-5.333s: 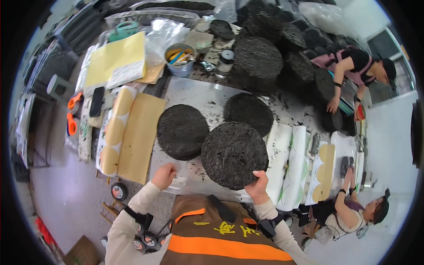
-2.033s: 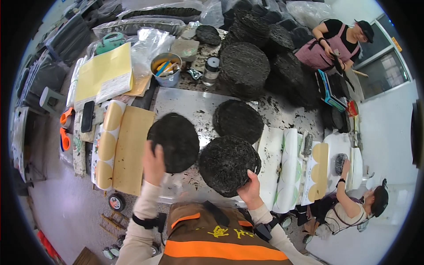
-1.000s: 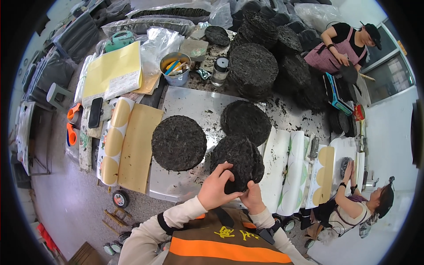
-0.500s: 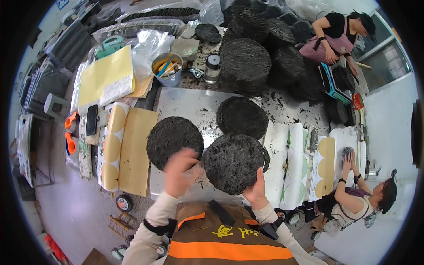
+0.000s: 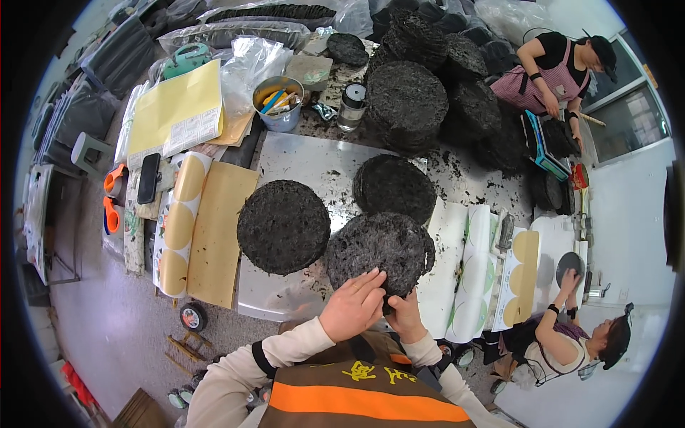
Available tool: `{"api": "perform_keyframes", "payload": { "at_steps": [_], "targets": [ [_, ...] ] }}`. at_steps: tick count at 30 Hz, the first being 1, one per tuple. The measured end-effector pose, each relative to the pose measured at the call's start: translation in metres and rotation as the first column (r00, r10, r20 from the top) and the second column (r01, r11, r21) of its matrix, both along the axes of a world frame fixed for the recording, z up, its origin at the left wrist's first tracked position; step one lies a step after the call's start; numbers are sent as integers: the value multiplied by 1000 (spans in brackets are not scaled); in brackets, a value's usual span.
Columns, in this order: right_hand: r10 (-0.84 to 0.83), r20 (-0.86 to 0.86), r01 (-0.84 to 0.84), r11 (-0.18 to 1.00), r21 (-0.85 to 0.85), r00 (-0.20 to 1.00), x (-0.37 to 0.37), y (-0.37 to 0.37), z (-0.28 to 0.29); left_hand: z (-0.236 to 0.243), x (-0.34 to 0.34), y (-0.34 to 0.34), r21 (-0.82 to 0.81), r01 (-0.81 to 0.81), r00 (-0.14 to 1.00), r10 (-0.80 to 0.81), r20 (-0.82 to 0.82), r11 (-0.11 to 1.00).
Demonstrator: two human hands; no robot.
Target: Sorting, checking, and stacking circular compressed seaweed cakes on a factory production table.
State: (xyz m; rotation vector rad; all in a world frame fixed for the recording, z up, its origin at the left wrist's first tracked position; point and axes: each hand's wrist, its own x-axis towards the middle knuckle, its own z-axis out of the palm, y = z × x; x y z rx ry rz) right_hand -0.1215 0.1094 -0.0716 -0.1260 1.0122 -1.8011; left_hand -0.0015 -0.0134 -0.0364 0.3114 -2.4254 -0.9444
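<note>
A round black cake of dried seaweed (image 5: 371,246) is tilted up in front of me, its rough face showing. My right hand (image 5: 407,319) grips its near edge, thumb in front and the other fingers mostly hidden. Across the cake's lower part lie the fingers of my left hand (image 5: 354,303), outstretched and touching its surface. A second seaweed cake (image 5: 283,227) rests flat on the metal sheet (image 5: 285,158) to the left. Just beyond the held one is another seaweed cake (image 5: 394,184), partly covered by it.
Tall stacks of seaweed cakes (image 5: 407,100) stand at the back. A pail of tools (image 5: 278,118) and a lidded jar (image 5: 350,108) stand beyond the metal sheet. Label rolls (image 5: 187,221) lie left, more (image 5: 474,271) right. Two co-workers (image 5: 553,78) are at the right.
My left hand has moved from beside the left cake onto the held cake's lower face. The right hand keeps its edge grip, now lower on the cake.
</note>
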Motion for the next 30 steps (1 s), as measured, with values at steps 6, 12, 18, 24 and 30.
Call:
{"api": "perform_keyframes", "payload": {
  "at_steps": [6,12,18,24,30],
  "targets": [
    [-45,42,36,981,192,998,-10,-9,13,20,12,-20,562,-264,955,296,35,784],
    [-166,238,138,982,132,957,-25,-1,7,-30,103,-125,430,-759,621,742,253,489],
    [-130,197,104,985,139,972,-22,0,7,-5,71,-80,61,-290,957,291,-1,955],
    [-1,390,44,994,-100,921,-8,-14,32,-8,39,-41,-100,-22,980,1,-198,995],
    [117,44,-121,989,90,992,-27,-9,10,-28,102,-120,563,-611,704,707,65,557]
  ]
}}
